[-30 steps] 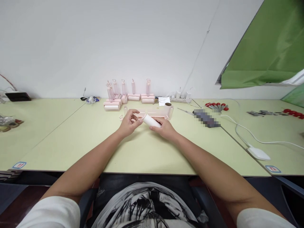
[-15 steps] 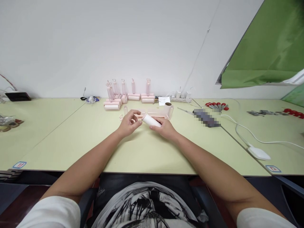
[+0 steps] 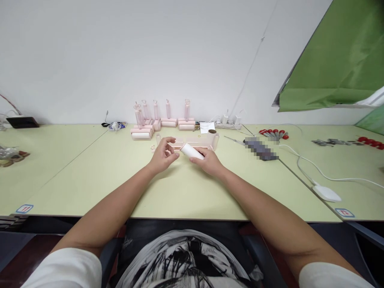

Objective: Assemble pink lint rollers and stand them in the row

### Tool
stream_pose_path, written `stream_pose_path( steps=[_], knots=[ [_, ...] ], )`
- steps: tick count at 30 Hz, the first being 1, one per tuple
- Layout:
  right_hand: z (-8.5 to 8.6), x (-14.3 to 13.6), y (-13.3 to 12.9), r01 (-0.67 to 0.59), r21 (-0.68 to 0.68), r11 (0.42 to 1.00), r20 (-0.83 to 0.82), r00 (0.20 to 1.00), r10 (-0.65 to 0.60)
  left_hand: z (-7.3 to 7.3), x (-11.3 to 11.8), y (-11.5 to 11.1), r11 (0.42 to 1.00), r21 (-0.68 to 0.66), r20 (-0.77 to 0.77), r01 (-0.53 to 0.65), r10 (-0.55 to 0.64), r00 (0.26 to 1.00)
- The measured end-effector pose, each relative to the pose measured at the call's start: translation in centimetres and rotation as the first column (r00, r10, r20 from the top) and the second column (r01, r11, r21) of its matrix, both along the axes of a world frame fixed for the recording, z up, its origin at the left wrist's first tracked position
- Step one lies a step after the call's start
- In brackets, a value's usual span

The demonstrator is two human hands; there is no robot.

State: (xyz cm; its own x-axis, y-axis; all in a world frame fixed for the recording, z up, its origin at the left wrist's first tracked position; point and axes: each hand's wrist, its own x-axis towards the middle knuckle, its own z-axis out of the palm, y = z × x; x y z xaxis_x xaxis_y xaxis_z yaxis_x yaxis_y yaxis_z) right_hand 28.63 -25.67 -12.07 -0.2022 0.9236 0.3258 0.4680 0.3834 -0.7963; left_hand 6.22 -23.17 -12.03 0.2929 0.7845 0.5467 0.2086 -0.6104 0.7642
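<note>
A white roll point(image 3: 192, 152) with a pinkish end rim is held tilted in my right hand point(image 3: 209, 160), fingers wrapped round its lower right part. Just left of the roll's raised end, my left hand point(image 3: 163, 155) is curved with thumb and fingers apart and nothing between them. Behind both hands lie clear and pale pink plastic parts point(image 3: 195, 141), partly hidden by the hands. A second roll point(image 3: 211, 135) with a brown core stands upright at their right end.
Pink lint rollers point(image 3: 141, 132) with upright handles line the wall side of the table point(image 3: 180, 196). To the right are a pixelated dark object point(image 3: 261, 149), red-ended tools point(image 3: 274, 133), a white charger point(image 3: 327, 193) and its cable. Coiled white cable point(image 3: 114, 126) lies back left.
My left hand has opened slightly and sits a touch farther from the roll's end. The roll in my right hand has barely shifted.
</note>
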Motion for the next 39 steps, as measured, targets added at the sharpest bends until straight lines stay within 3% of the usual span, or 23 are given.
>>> stream_pose_path(
  steps=[4, 8, 13, 17, 22, 27, 31, 35, 39],
  knots=[
    [0.02, 0.03, -0.02, 0.007, 0.007, 1.0, -0.001, 1.0, -0.007, -0.24, 0.21, -0.06, 0.999, 0.005, 0.023, 0.054, -0.054, 0.998],
    [-0.18, 0.07, 0.15, 0.018, -0.002, 1.0, -0.013, 1.0, -0.018, 0.07, 0.17, -0.39, 0.988, 0.027, -0.109, 0.153, -0.149, 0.983],
    [-0.4, 0.12, 0.36, 0.021, 0.006, 1.0, -0.011, 1.0, -0.021, -0.1, 0.0, -0.14, 0.996, 0.076, -0.049, 0.048, -0.045, 0.998],
    [-0.38, 0.1, 0.35, 0.013, 0.018, 1.0, -0.008, 1.0, -0.013, -0.41, -0.03, 0.09, 0.997, 0.01, -0.037, 0.075, -0.074, 0.997],
    [-0.36, 0.08, 0.38, 0.025, 0.027, 0.999, -0.003, 1.0, -0.025, -0.37, 0.05, -0.14, 0.995, 0.079, -0.099, 0.056, -0.048, 0.994],
    [-0.37, 0.05, 0.34, 0.008, 0.031, 0.999, -0.016, 1.0, -0.007, -0.56, 0.13, -0.19, 0.992, -0.018, -0.096, 0.125, -0.126, 0.987],
    [-0.29, 0.02, 0.23, 0.0, 0.027, 1.0, -0.038, 0.999, 0.001, -0.6, 0.27, -0.18, 0.997, 0.017, -0.097, 0.075, -0.073, 0.993],
    [-0.23, 0.0, 0.17, 0.004, 0.015, 1.0, -0.037, 0.999, -0.003, -0.62, 0.31, -0.12, 0.99, -0.019, -0.1, 0.138, -0.139, 0.985],
    [-0.23, -0.01, 0.17, 0.01, 0.03, 1.0, -0.023, 1.0, -0.009, -0.74, 0.26, 0.06, 0.996, 0.023, -0.07, 0.081, -0.079, 0.994]
  ],
)
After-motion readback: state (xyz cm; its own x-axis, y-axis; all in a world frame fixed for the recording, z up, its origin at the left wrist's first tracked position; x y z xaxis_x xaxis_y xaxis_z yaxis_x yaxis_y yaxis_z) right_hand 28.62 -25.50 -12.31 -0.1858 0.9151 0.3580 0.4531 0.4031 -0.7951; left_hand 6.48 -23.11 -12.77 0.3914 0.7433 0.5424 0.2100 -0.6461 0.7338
